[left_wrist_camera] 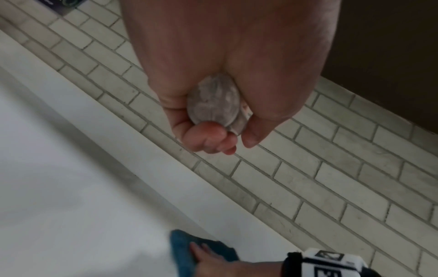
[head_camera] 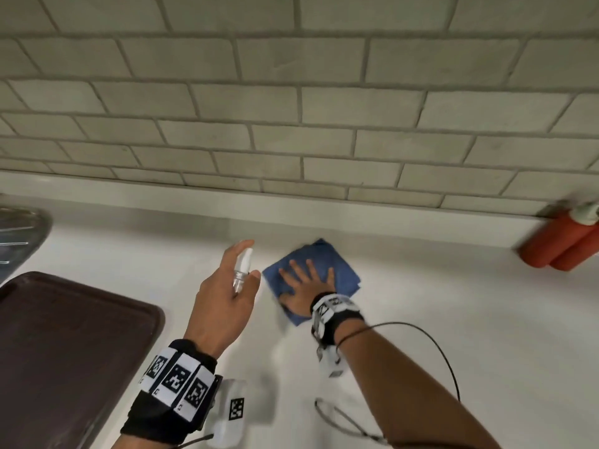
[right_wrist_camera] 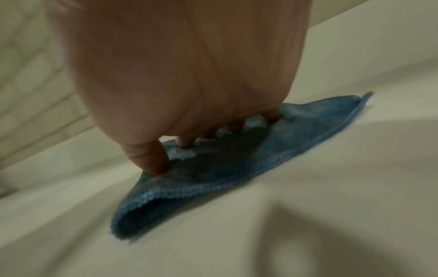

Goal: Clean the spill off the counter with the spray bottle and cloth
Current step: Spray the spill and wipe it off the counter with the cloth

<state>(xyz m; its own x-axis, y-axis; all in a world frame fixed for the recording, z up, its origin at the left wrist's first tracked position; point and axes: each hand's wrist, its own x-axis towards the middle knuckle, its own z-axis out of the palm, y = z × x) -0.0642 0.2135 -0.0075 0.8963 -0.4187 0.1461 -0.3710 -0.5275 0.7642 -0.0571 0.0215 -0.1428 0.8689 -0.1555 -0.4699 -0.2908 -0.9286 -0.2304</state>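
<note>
A small clear spray bottle (head_camera: 241,269) with a white nozzle is held upright above the white counter (head_camera: 453,303) by my left hand (head_camera: 227,286), fingers curled round it; its round base (left_wrist_camera: 213,99) shows in the left wrist view. Just to its right a folded blue cloth (head_camera: 337,264) lies on the counter. My right hand (head_camera: 303,280) lies flat on the cloth with fingers spread, pressing it down. In the right wrist view the fingertips (right_wrist_camera: 154,163) dig into the cloth (right_wrist_camera: 237,168). No spill shows on the counter.
A dark brown tray (head_camera: 64,351) lies at the front left. A metal sink edge (head_camera: 19,228) is at the far left. Red bottles (head_camera: 564,244) lie at the far right by the tiled wall (head_camera: 291,124). A thin cable (head_camera: 447,351) loops beside my right forearm.
</note>
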